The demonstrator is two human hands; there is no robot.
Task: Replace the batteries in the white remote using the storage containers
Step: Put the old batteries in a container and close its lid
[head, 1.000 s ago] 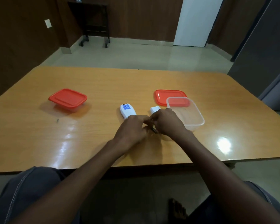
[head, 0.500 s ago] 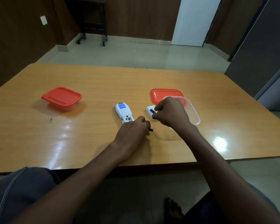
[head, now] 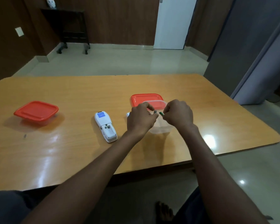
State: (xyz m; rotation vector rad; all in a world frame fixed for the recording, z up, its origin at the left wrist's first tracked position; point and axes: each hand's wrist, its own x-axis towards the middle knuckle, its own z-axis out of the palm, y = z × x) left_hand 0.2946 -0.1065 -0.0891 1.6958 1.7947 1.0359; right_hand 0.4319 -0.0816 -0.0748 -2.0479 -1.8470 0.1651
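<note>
Both hands sit over the open clear tub (head: 160, 129), at about 1 o'clock from the table's (head: 71, 151) middle. Left hand (head: 141, 118): fingers curled, pinching a small dark battery (head: 155, 112) at the fingertips. Right hand (head: 179, 114): also curled, pinching a green battery (head: 161, 113). The two batteries are just beside each other, tips almost meeting above the tub; can't tell if they touch.

Remote (head: 105, 126) lies face down on the table at 9 o'clock from the hands, apart from both. Its battery bay is open and looks empty. Blue label on the far end. Its cover (head: 128, 114) is a white sliver just left of the left hand, mostly hidden.

Loose red lid (head: 145, 98) lies flat at 12 o'clock from the tub, with the tub's far rim overlapping it. Second tub (head: 36, 113), red lid on, sits well off at 9 o'clock from the remote.
</note>
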